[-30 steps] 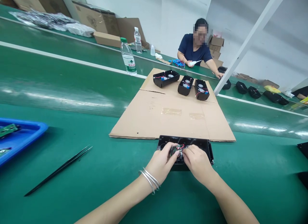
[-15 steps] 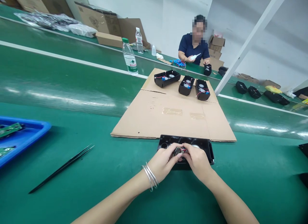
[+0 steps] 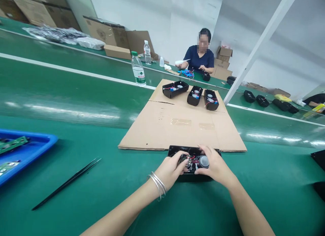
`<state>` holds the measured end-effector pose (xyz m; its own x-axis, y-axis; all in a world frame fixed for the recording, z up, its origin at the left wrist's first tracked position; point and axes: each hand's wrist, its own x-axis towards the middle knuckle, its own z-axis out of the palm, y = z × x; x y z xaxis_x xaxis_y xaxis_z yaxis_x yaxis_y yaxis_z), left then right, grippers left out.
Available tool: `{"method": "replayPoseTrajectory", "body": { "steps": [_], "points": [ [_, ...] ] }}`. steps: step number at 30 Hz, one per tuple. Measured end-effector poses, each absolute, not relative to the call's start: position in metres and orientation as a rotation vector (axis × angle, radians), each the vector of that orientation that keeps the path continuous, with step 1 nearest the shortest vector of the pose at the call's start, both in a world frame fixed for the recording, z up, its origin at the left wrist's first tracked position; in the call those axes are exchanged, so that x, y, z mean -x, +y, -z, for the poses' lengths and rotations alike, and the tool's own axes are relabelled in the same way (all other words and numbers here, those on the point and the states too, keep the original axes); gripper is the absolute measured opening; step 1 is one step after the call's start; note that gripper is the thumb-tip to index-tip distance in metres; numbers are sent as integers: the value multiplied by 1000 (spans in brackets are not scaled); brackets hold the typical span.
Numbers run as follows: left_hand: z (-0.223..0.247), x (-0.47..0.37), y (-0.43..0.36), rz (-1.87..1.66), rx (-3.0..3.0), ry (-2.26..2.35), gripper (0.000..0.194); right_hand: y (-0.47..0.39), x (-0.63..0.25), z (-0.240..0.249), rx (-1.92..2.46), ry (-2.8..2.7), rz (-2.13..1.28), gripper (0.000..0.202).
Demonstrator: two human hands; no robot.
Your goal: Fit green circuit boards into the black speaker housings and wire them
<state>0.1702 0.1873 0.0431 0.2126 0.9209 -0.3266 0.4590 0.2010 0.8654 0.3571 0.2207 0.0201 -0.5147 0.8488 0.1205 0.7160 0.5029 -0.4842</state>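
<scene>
A black speaker housing (image 3: pixel 191 178) lies open side up on the green table, at the near edge of the cardboard. Inside it, red wires (image 3: pixel 193 158) run beside a round grey speaker driver (image 3: pixel 203 162). My left hand (image 3: pixel 170 168) is closed over the housing's left part, thumb and fingers pinching a small dark wired part (image 3: pixel 181 160), mostly hidden by the fingers. My right hand (image 3: pixel 215 165) spans the housing's right part, fingers at the far rim and thumb at the near side, around the driver.
Black tweezers (image 3: pixel 66 183) lie left of my arms, near a blue tray (image 3: pixel 48 140) holding green circuit boards. Three similar housings (image 3: pixel 175 89) stand on the far part of the cardboard sheet (image 3: pixel 152 131). A water bottle (image 3: pixel 138 72) stands behind. Across the bench sits a co-worker (image 3: pixel 200 56).
My right hand has let go of the wired part and moved right, its fingers spreading around the driver. My left hand stays on the part. The co-worker's hands have moved apart.
</scene>
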Motion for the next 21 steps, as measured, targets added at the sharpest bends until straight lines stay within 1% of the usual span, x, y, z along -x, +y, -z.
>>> {"method": "replayPoseTrajectory", "body": {
  "steps": [2, 3, 4, 6, 8, 10, 11, 13, 15, 18, 20, 21],
  "points": [
    [-46, -166, 188, -538, -1469, 1476, 41, 224, -365, -27, 1433, -2616, -411, 111],
    [-47, -164, 189, -531, -1523, 1499, 41, 225, -368, -28, 1510, -2726, -380, 119],
    [-48, -162, 190, -513, -1556, 1512, 42, 226, -370, -29, 1569, -2813, -368, 122],
    [-50, -158, 192, -474, -1552, 1519, 41, 226, -370, -26, 1588, -2873, -346, 120],
    [-52, -154, 194, -430, -1483, 1493, 40, 223, -369, -22, 1530, -2812, -300, 114],
    [-53, -149, 195, -421, -1441, 1429, 43, 217, -373, -18, 1481, -2727, -286, 109],
    [-54, -146, 196, -436, -1431, 1390, 49, 212, -378, -16, 1478, -2694, -276, 106],
    [-54, -139, 199, -494, -1410, 1337, 67, 202, -397, -11, 1528, -2656, -222, 104],
    [-54, -132, 204, -549, -1389, 1346, 84, 190, -428, -5, 1586, -2592, -94, 105],
    [-53, -126, 215, -563, -1339, 1416, 94, 172, -490, 10, 1843, -2345, 54, 105],
    [-49, -124, 227, -547, -1298, 1441, 93, 162, -536, 23, 2195, -2073, -1, 91],
    [-46, -124, 234, -543, -1279, 1454, 93, 157, -558, 30, 2377, -1882, -60, 94]
  ]
}}
